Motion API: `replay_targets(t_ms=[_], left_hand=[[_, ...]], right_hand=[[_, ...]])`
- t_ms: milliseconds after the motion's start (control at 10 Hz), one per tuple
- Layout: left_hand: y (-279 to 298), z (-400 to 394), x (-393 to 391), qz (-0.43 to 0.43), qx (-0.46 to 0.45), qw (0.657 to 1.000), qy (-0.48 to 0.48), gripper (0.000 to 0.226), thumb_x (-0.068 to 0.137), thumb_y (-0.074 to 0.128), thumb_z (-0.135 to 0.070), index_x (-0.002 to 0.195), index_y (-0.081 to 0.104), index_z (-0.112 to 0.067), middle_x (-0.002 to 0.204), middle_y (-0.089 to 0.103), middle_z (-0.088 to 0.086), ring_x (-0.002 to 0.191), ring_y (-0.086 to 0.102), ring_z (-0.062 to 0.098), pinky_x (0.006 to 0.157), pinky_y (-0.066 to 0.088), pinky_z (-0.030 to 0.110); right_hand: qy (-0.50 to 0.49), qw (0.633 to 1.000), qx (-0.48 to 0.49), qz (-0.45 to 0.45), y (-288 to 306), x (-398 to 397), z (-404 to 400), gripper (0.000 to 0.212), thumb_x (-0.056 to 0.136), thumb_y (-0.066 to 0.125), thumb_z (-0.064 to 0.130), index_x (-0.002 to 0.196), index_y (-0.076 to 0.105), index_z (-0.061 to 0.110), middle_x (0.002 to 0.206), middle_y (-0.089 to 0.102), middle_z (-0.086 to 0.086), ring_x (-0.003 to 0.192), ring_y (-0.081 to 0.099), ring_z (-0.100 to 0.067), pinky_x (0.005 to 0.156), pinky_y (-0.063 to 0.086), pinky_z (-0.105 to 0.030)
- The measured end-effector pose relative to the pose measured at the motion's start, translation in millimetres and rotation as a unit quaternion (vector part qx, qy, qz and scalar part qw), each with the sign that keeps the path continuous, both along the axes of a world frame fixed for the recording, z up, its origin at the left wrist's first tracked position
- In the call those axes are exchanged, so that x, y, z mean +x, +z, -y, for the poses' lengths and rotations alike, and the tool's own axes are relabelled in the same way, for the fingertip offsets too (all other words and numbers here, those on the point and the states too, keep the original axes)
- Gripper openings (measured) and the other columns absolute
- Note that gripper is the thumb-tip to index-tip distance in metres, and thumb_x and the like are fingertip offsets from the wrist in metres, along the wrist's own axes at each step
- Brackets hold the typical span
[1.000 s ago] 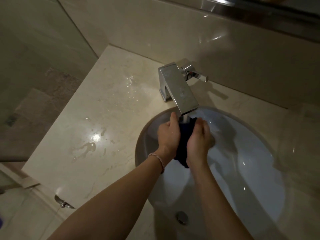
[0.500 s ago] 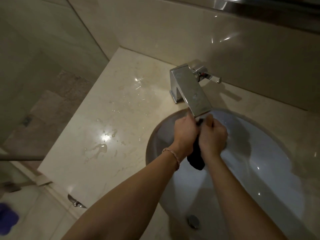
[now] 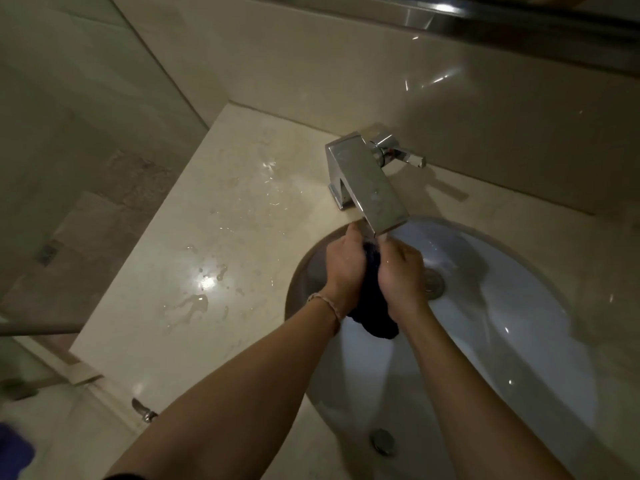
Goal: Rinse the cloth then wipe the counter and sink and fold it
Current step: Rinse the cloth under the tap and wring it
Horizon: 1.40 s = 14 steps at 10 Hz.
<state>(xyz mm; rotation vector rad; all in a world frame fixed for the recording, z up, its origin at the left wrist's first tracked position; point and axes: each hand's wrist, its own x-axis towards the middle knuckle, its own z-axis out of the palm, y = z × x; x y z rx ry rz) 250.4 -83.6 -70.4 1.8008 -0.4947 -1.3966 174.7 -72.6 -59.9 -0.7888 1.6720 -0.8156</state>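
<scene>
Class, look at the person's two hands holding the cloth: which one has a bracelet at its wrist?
The left hand: a thin bracelet circles its wrist, while the right hand has a bare wrist. Both grip the dark cloth.

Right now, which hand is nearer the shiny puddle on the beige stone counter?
Left. The left hand grips the dark blue cloth on the puddle's side; the right hand grips it farther away, over the sink.

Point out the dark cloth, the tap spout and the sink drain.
dark cloth (image 3: 375, 313): head view, bunched lower end hanging below the hands.
tap spout (image 3: 372, 188): head view, flat chrome top face.
sink drain (image 3: 433, 280): head view, metal ring in the basin.
</scene>
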Motion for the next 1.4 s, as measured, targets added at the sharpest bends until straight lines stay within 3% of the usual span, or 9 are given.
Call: replay_targets(t_ms=[200,300,500,600,800,1000,1100,1200,1400], left_hand=[[4,-7,-18,-0.141,0.009,0.990,0.022,0.028,0.101,0.056,-0.022,0.084,0.075,-0.010,0.083,0.076,0.010,0.079,0.071,0.023,0.077,0.060,0.039],[1,2,-13,-0.079,0.023,0.996,0.017,0.030,0.098,0.058,-0.020,0.076,0.073,-0.008,0.076,0.072,0.011,0.078,0.067,0.026,0.071,0.055,0.038],[-7,3,5,0.002,-0.006,0.995,-0.104,0.032,0.107,0.038,-0.035,0.105,0.059,-0.011,0.099,0.063,0.010,0.087,0.060,0.022,0.089,0.053,0.044],[-1,1,-7,0.003,-0.036,0.994,-0.098,0.028,0.107,0.046,-0.024,0.093,0.066,-0.009,0.083,0.070,0.002,0.074,0.066,0.009,0.073,0.053,0.026],[-5,-13,-17,-0.156,0.006,0.988,0.017,0.042,0.107,0.046,-0.037,0.103,0.072,-0.004,0.089,0.075,0.010,0.084,0.071,0.024,0.076,0.058,0.035],[-23,-3,0,0.038,-0.002,0.999,0.018,0.032,0.105,0.042,-0.031,0.091,0.060,-0.009,0.089,0.062,0.010,0.076,0.057,0.021,0.069,0.050,0.027],[-24,-4,1,0.047,-0.029,0.998,-0.043,0.036,0.106,0.042,-0.035,0.101,0.065,-0.007,0.093,0.066,0.007,0.081,0.061,0.015,0.077,0.052,0.037],[-15,-5,-12,0.064,-0.051,0.996,-0.042,0.032,0.106,0.045,-0.021,0.080,0.061,-0.013,0.073,0.064,-0.004,0.063,0.057,-0.001,0.061,0.046,0.021],[-14,-10,-22,-0.069,-0.020,0.997,0.035,0.036,0.106,0.046,-0.023,0.081,0.065,-0.005,0.075,0.067,0.008,0.077,0.062,0.023,0.071,0.053,0.040]], right_hand=[[0.038,0.975,-0.053,-0.211,-14,-22,26,0.038,0.097,0.051,0.023,0.061,0.050,0.013,0.069,0.059,-0.010,0.072,0.060,-0.033,0.056,0.036,-0.036],[0.017,0.978,-0.011,-0.208,-10,-19,21,0.039,0.100,0.045,0.032,0.076,0.064,0.008,0.074,0.061,-0.007,0.073,0.059,-0.028,0.054,0.031,-0.030],[-0.026,0.985,-0.121,-0.121,-8,5,-17,0.044,0.103,0.049,0.025,0.059,0.051,0.018,0.057,0.055,0.004,0.055,0.052,-0.012,0.055,0.040,-0.029],[-0.094,0.977,-0.119,-0.152,-11,0,-5,0.040,0.103,0.046,0.023,0.065,0.053,0.011,0.059,0.053,0.001,0.056,0.050,-0.016,0.054,0.030,-0.033],[0.008,0.965,-0.042,-0.257,-19,-25,12,0.036,0.097,0.045,0.029,0.067,0.051,0.012,0.066,0.052,-0.001,0.070,0.055,-0.029,0.053,0.028,-0.031],[0.064,0.965,-0.126,-0.223,-5,4,-20,0.042,0.102,0.044,0.032,0.062,0.046,0.017,0.066,0.060,-0.013,0.062,0.055,-0.031,0.056,0.041,-0.038],[0.024,0.970,-0.120,-0.208,-8,9,-26,0.043,0.102,0.042,0.032,0.062,0.046,0.019,0.064,0.062,-0.011,0.060,0.059,-0.031,0.056,0.051,-0.045],[0.012,0.968,-0.065,-0.241,-11,3,-4,0.039,0.103,0.040,0.030,0.077,0.061,0.010,0.085,0.069,-0.018,0.082,0.064,-0.039,0.071,0.051,-0.045],[0.062,0.963,0.012,-0.263,-15,-19,15,0.043,0.106,0.033,0.034,0.096,0.065,0.006,0.091,0.061,-0.009,0.091,0.060,-0.032,0.067,0.031,-0.030]])
